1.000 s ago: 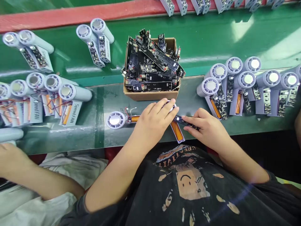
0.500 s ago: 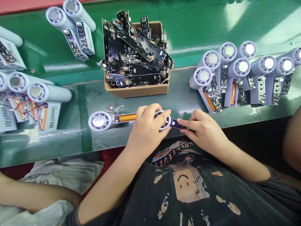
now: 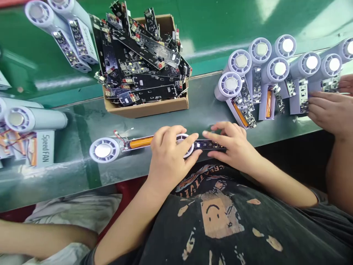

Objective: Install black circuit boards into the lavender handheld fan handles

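My left hand (image 3: 172,154) is wrapped around a pale lavender fan unit, thumb and fingers about its round slotted end (image 3: 189,149). From that end a narrow black circuit board (image 3: 204,144) sticks out to the right. Over the board, my right hand (image 3: 234,143) has its fingers spread, the thumb near the board's lower edge. To the left of my left hand lies another fan unit (image 3: 104,150), with an orange battery (image 3: 141,142) in its open handle and thin loose wires (image 3: 120,137) beside it. My left hand hides part of this handle.
A cardboard box (image 3: 149,111) heaped with circuit boards stands behind my hands. Several fan units (image 3: 230,84) with boards stand at the right, where a co-worker's hand (image 3: 328,112) reaches in. More units (image 3: 49,117) lie at the left. Another person's arm (image 3: 55,235) is at lower left.
My right fingers have spread and come off the circuit board they were pinching. A co-worker's hands have come in among the units at the right. The view has shifted slightly.
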A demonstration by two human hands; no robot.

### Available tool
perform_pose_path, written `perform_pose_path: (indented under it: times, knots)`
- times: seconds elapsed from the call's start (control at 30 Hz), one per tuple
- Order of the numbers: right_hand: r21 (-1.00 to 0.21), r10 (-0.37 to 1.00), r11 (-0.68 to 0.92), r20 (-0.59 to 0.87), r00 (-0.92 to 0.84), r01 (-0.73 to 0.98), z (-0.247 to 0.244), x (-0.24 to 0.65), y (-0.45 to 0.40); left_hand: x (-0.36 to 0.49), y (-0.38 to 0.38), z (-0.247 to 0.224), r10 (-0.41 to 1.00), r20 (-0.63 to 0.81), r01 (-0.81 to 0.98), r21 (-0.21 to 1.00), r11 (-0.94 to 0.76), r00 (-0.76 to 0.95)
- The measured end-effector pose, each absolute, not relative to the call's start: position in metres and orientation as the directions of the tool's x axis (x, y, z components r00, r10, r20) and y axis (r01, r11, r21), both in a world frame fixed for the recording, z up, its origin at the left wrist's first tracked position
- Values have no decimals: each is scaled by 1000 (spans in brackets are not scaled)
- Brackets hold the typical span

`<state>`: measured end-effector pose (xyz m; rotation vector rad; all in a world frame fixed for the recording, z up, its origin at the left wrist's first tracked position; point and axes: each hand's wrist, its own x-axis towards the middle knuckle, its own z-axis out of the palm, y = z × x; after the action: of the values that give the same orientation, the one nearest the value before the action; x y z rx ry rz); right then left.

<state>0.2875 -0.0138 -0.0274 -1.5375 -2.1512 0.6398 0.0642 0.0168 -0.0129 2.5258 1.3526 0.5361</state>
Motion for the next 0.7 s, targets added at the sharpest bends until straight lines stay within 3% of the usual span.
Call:
perform_pose_path:
  times: [0.1, 0.33, 0.53, 0.7]
  knots:
    - [-640, 952, 259, 42, -303, 723, -26, 303, -21, 66, 20, -13, 808, 214, 711, 387, -586, 549]
    - [-639, 967, 235, 74, -245, 733, -31, 309, -26, 68, 24, -6, 781, 104, 705, 370, -605, 615]
    - [-556, 961, 228, -2, -276, 799, -20, 306, -24, 71, 21, -1, 755, 54, 682, 390, -618, 653]
    - [-446, 927, 345, 23, -375, 826, -19, 284, -19, 73, 18, -5, 770, 96, 695, 371, -616, 631]
